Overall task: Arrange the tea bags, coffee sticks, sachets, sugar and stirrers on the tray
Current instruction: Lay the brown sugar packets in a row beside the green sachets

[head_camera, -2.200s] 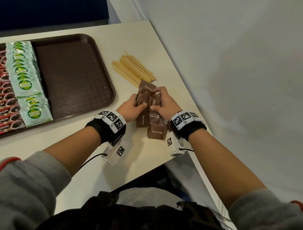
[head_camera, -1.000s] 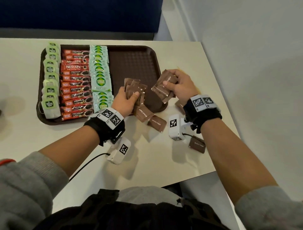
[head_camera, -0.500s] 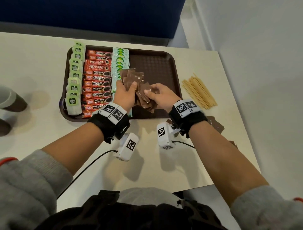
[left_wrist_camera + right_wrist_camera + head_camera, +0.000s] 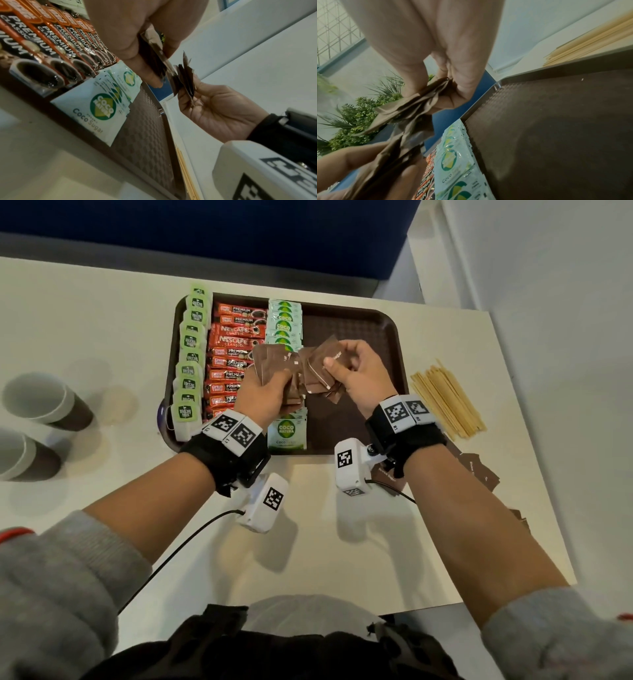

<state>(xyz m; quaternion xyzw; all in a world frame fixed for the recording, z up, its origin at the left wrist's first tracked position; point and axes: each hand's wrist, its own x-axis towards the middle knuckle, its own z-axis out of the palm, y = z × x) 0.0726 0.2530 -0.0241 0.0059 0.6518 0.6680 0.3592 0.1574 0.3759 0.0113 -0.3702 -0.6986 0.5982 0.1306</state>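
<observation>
A pale cream table (image 4: 102, 313) stood against a dark blue panel (image 4: 239, 231) on its far side, with a white wall (image 4: 548, 268) to the right; the right wrist view caught green plants (image 4: 359, 112) beyond the panel.

One brown tray (image 4: 394, 337) lay on the far middle of the table. Along its left edge ran a column of about nine green tea bags (image 4: 190, 364); just right of them, about ten red coffee sticks (image 4: 236, 337) in an overlapping column; then a column of pale green Coco Sugar sachets (image 4: 286, 320), too overlapped to count. The right half of the tray was bare.

Above the tray, the left hand (image 4: 263, 395) pinched a fan of brown sugar packets (image 4: 274, 361) between thumb and curled fingers. The right hand (image 4: 359, 374) pinched a second bunch of brown packets (image 4: 325, 364), thumb pressed on top. The two bunches touched, and I could not count them.

A bundle of wooden stirrers (image 4: 445, 398) lay on the table just right of the tray. A few loose brown packets (image 4: 479, 470) lay near the right forearm. Two paper cups (image 4: 37, 398) stood at the table's left.
</observation>
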